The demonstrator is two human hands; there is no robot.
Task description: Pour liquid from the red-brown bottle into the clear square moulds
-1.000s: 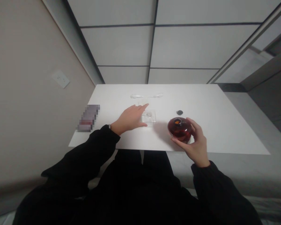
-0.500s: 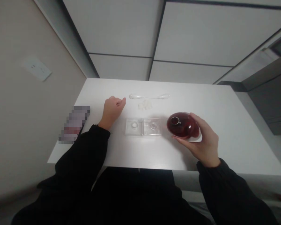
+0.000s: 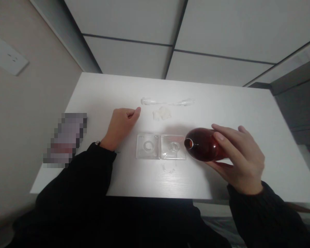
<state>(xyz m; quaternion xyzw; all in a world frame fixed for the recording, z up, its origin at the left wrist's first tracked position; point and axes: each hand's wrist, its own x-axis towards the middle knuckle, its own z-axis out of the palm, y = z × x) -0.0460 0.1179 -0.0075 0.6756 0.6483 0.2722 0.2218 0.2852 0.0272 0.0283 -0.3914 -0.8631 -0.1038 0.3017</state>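
Observation:
My right hand [image 3: 244, 158] is wrapped around a dark red, glossy bottle [image 3: 203, 146]. The bottle lies tilted to the left, its small round mouth pointing at the right half of a clear plastic case [image 3: 160, 148]. That case has two square compartments, each with a ring shape inside. Left of the case, my left hand [image 3: 122, 125] rests as a loose fist with nothing visible in it. Beyond it lie some crumpled white pieces [image 3: 162, 113] and a long, clear, thin-waisted object [image 3: 167, 102] with wider ends.
A white table [image 3: 93, 93] carries everything. At its left edge lies a flat, pixelated item [image 3: 67, 137]. A wall with a socket plate [image 3: 7, 55] stands on the left, and pale panels [image 3: 129, 58] rise behind the table.
The bottle has tipped further over to the left, and my right hand has turned with it, thumb now on top. My left hand stays a fist. The view has shifted closer.

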